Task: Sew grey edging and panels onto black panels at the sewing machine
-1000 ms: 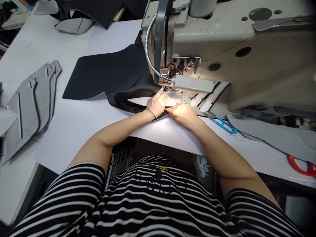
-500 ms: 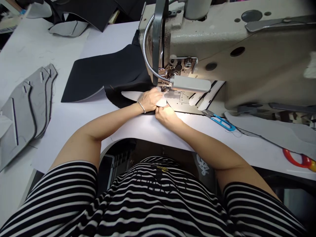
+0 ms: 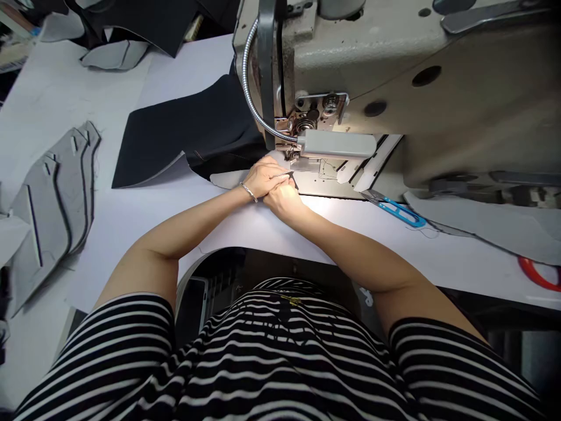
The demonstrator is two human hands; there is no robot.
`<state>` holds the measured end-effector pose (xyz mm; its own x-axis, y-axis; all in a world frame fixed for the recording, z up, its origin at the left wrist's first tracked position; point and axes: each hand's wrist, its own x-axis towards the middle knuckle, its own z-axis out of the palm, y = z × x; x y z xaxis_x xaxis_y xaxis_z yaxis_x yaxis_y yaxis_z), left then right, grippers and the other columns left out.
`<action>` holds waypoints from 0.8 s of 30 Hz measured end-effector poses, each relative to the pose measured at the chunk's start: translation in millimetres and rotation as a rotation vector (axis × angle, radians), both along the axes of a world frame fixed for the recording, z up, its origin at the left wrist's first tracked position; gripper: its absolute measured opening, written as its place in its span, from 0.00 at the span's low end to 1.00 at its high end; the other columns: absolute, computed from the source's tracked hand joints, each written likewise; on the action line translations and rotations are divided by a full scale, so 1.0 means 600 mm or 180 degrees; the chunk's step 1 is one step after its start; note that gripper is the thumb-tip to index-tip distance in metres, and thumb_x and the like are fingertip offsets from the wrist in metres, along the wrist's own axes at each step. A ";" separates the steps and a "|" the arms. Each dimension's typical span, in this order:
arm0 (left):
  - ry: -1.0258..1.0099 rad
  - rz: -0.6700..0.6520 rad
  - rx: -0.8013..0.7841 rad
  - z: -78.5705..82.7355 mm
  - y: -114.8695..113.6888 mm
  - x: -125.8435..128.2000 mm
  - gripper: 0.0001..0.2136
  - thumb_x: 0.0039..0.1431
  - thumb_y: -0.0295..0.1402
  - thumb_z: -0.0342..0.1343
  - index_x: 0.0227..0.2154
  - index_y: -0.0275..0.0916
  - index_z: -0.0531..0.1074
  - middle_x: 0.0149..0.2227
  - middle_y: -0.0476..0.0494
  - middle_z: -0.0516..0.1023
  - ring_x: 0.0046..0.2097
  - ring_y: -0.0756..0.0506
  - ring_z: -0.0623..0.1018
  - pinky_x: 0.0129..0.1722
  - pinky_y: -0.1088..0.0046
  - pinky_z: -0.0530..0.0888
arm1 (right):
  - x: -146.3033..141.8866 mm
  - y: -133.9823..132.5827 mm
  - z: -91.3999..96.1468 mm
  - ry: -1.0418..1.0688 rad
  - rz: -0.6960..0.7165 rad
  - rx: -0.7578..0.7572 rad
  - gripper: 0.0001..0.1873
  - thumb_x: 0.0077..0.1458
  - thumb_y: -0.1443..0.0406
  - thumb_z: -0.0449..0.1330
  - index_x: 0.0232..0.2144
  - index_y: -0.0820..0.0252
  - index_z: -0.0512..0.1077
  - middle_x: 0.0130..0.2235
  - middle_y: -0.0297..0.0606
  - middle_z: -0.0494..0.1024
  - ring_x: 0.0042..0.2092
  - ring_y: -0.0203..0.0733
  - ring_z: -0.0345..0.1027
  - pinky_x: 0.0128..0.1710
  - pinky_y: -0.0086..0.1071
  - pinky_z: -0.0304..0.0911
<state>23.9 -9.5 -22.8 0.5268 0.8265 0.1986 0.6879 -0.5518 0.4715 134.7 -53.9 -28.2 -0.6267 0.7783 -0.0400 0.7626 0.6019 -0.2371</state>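
My left hand (image 3: pixel 265 177) lies over a light grey fabric piece (image 3: pixel 225 179) just in front of the sewing machine's needle area (image 3: pixel 293 155), its fingers together and bent onto the material. Touching it from the near side, my right hand (image 3: pixel 284 196) is closed, pinching the fabric edge; its fingertips are partly hidden. A black fabric panel (image 3: pixel 175 131) spreads left from under the machine head and joins the work there. The grey lamp (image 3: pixel 337 144) on a flexible metal neck lights the spot, and it and the hands hide part of the seam.
Blue thread snips (image 3: pixel 401 211) lie to the right, beside grey fabric pieces (image 3: pixel 495 225). A red handle (image 3: pixel 539 273) shows at the right edge. Stacked grey panels (image 3: pixel 52 204) rest at left, with more dark fabric (image 3: pixel 144 23) behind. The machine arm (image 3: pixel 394 52) overhangs the right side.
My right hand has moved slightly left and now tucks against my left hand. The black panel's near edge has drawn back from under my left forearm. The view has shifted a little.
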 end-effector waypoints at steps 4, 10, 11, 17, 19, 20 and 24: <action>-0.0155 -0.0180 -0.0067 -0.001 0.031 -0.007 0.13 0.61 0.38 0.51 0.31 0.39 0.80 0.37 0.44 0.82 0.41 0.45 0.77 0.47 0.69 0.72 | -0.027 0.018 0.000 -0.0162 -0.0554 -0.0045 0.22 0.62 0.73 0.45 0.53 0.76 0.70 0.56 0.63 0.68 0.57 0.64 0.62 0.54 0.58 0.61; -0.0595 0.0360 -0.0202 -0.026 0.025 -0.004 0.10 0.59 0.33 0.52 0.33 0.37 0.78 0.38 0.43 0.80 0.42 0.45 0.77 0.46 0.69 0.73 | -0.008 -0.006 0.008 -0.0236 -0.0315 0.0288 0.24 0.62 0.73 0.44 0.55 0.85 0.65 0.57 0.71 0.64 0.60 0.66 0.60 0.59 0.59 0.54; -0.0676 0.0440 -0.0174 -0.032 0.019 -0.005 0.09 0.58 0.32 0.53 0.35 0.37 0.78 0.39 0.43 0.80 0.42 0.45 0.77 0.45 0.69 0.73 | -0.001 -0.017 0.008 -0.0249 -0.0242 0.0359 0.24 0.62 0.72 0.44 0.56 0.87 0.64 0.58 0.72 0.62 0.61 0.65 0.58 0.60 0.58 0.53; -0.0603 0.0281 0.0320 -0.049 -0.007 -0.007 0.10 0.60 0.30 0.51 0.33 0.40 0.79 0.34 0.45 0.80 0.38 0.47 0.75 0.43 0.67 0.73 | 0.019 -0.057 0.000 -0.0289 0.0020 0.0317 0.28 0.64 0.66 0.47 0.58 0.89 0.60 0.60 0.73 0.59 0.63 0.64 0.55 0.62 0.54 0.52; -0.0520 0.0148 0.0411 -0.048 -0.009 -0.007 0.12 0.62 0.32 0.50 0.32 0.41 0.80 0.33 0.45 0.80 0.37 0.47 0.75 0.41 0.67 0.72 | 0.019 -0.054 0.001 -0.0288 0.0017 0.0275 0.26 0.63 0.68 0.47 0.57 0.88 0.62 0.59 0.72 0.60 0.62 0.62 0.56 0.62 0.53 0.52; -0.0492 0.0071 0.0452 -0.048 -0.007 -0.007 0.13 0.63 0.33 0.49 0.32 0.42 0.80 0.33 0.45 0.80 0.36 0.47 0.74 0.40 0.67 0.72 | 0.019 -0.051 0.001 -0.0257 0.0029 0.0260 0.25 0.63 0.69 0.46 0.56 0.87 0.63 0.59 0.71 0.62 0.61 0.61 0.58 0.62 0.53 0.53; -0.0384 -0.0240 0.0656 -0.049 0.009 -0.012 0.16 0.65 0.38 0.47 0.31 0.41 0.80 0.32 0.44 0.80 0.34 0.48 0.73 0.37 0.68 0.72 | 0.011 -0.035 0.002 -0.0089 -0.0028 0.0244 0.24 0.61 0.71 0.45 0.54 0.88 0.64 0.56 0.70 0.65 0.59 0.59 0.61 0.60 0.52 0.54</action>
<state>16.7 -4.2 -52.1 0.5477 0.7213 0.4240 0.5867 -0.6923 0.4201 141.5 -75.0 -26.8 -0.6194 0.7851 0.0026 0.7735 0.6108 -0.1691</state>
